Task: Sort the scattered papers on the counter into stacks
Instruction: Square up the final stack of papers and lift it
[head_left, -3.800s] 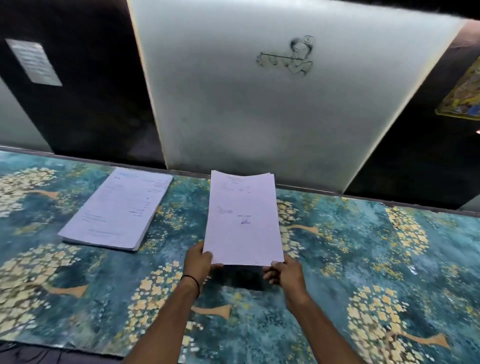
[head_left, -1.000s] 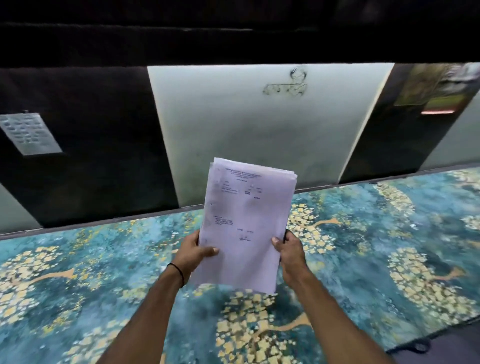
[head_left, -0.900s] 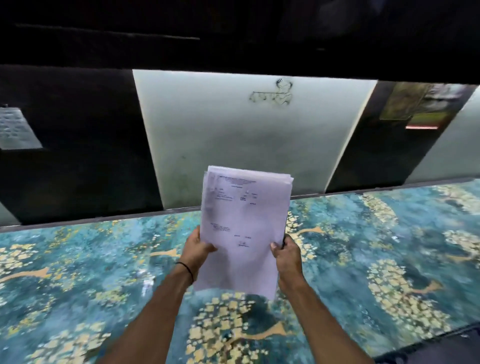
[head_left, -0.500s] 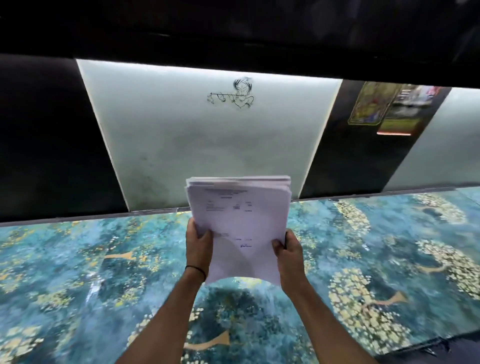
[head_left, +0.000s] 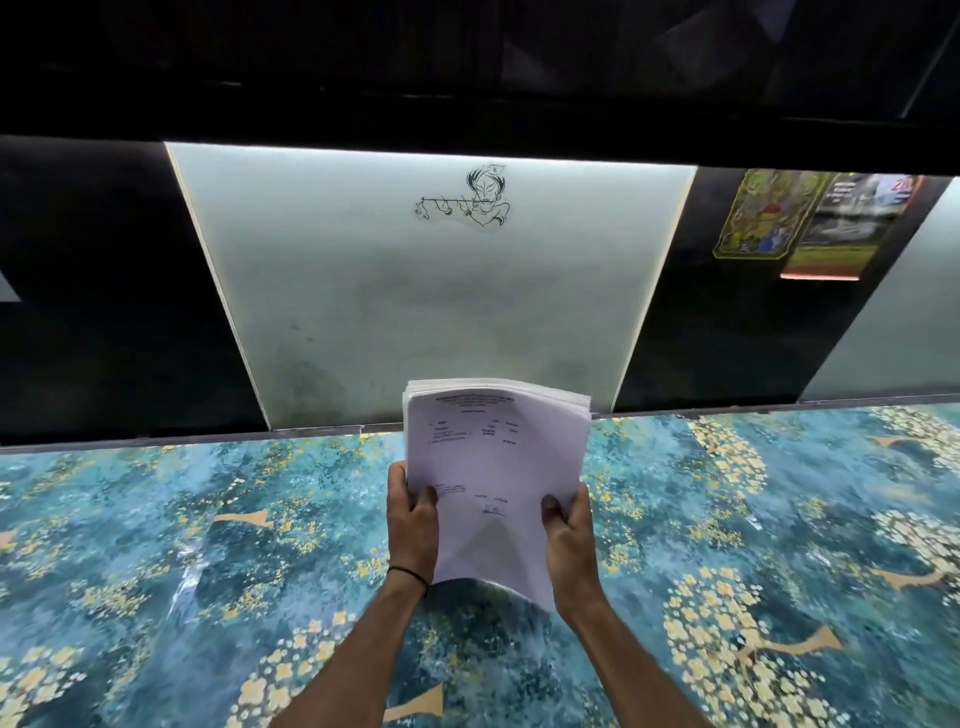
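I hold a thick stack of white printed papers (head_left: 493, 457) upright above the counter (head_left: 156, 545), in the middle of the view. My left hand (head_left: 413, 519) grips its left edge with the thumb on the front sheet. My right hand (head_left: 569, 535) grips its right edge. The stack bows outward and its lower edge curls above the counter top. A black band sits on my left wrist. The other paper stack seen earlier is out of view.
The counter has a blue-green surface with a yellow flower pattern. Behind it stands a lit white panel (head_left: 441, 291) with a small line drawing, dark panels on either side, and two posters (head_left: 810, 218) at the upper right.
The view has swung right, so the stack lying at the left has left the frame. I have lifted the held papers from flat to upright and shifted both hands onto the side edges.
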